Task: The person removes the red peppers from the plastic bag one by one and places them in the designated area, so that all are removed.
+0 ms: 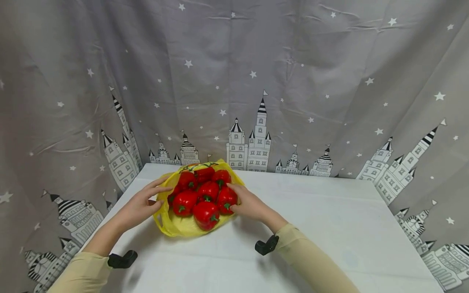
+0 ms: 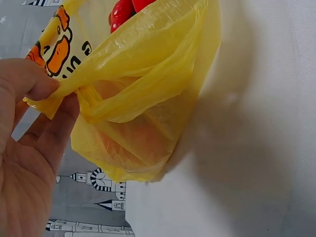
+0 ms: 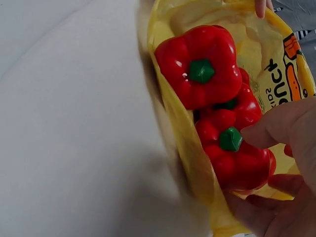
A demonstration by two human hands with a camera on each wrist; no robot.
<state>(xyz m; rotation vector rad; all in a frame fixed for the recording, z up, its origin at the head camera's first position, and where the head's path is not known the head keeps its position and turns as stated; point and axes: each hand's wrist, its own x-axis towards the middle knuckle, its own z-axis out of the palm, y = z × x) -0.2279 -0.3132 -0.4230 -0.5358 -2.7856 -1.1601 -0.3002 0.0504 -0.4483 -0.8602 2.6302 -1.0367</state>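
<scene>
Several glossy red bell peppers [image 1: 206, 215] with green stems lie heaped in a yellow plastic bag [image 1: 172, 228], its mouth spread wide. At the bag's left side, my left hand [image 1: 137, 206] pinches the rim between thumb and fingers; the left wrist view shows the gathered plastic [image 2: 133, 94] there. My right hand [image 1: 253, 205] is at the right side of the heap. In the right wrist view, its thumb and fingers grip a red pepper [image 3: 242, 168], the thumb beside the green stem. Another pepper [image 3: 197, 69] sits close by. Some fingertips are hidden.
The bag stands on a white-covered table [image 1: 311, 228], towards its back left. Behind and at the sides hangs a grey curtain [image 1: 293, 81] printed with castles and stars. Black wrist cameras [image 1: 122, 259] are strapped to both wrists.
</scene>
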